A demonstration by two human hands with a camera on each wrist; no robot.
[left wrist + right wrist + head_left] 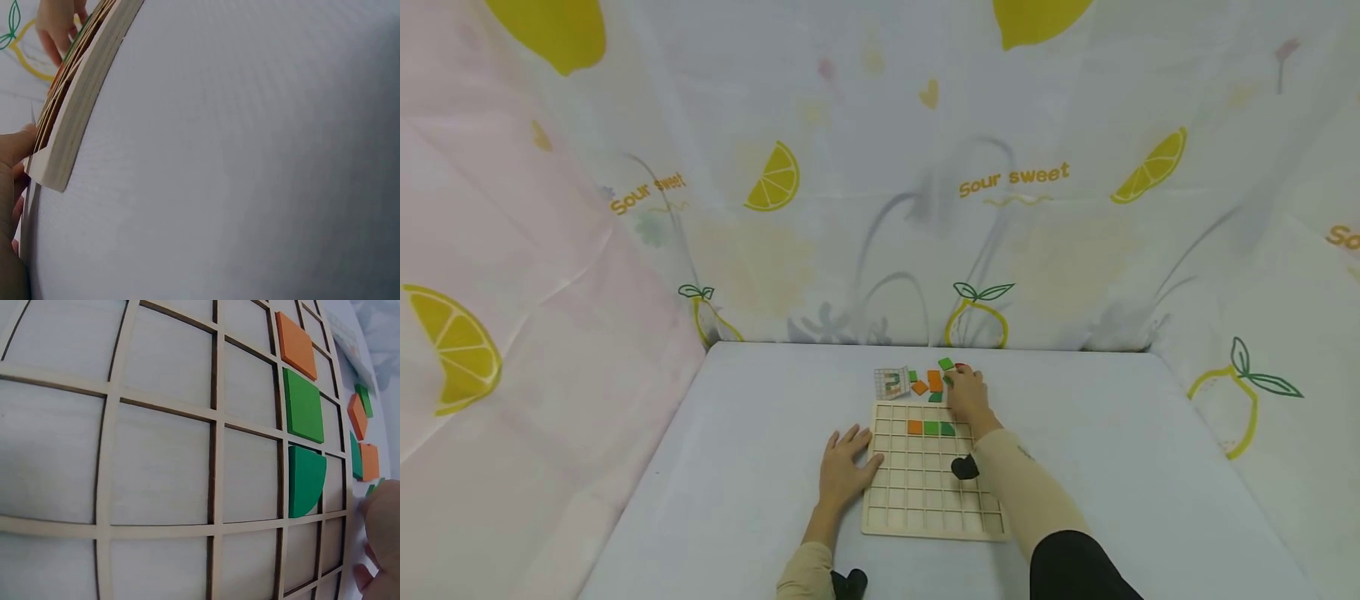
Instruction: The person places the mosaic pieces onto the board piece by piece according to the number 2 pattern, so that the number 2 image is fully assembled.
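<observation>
"lemon-print cloth (850,108) behind a white counter (760,433); where's the orange block (935,381)?"
"just left of the right hand (968,396), the nearer one; can't tell if its fingers pinch anything."
"and the left hand (844,468)?"
"fingers spread, thumb touching the grid board (925,493), orange block beyond them, rightward."

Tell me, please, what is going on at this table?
A person's left hand touches the left edge of a wooden grid board, while the right hand is among the loose pieces beyond the far edge. Three sit in a row on the board: an orange square, a light green square and a dark green rounded piece.
</observation>
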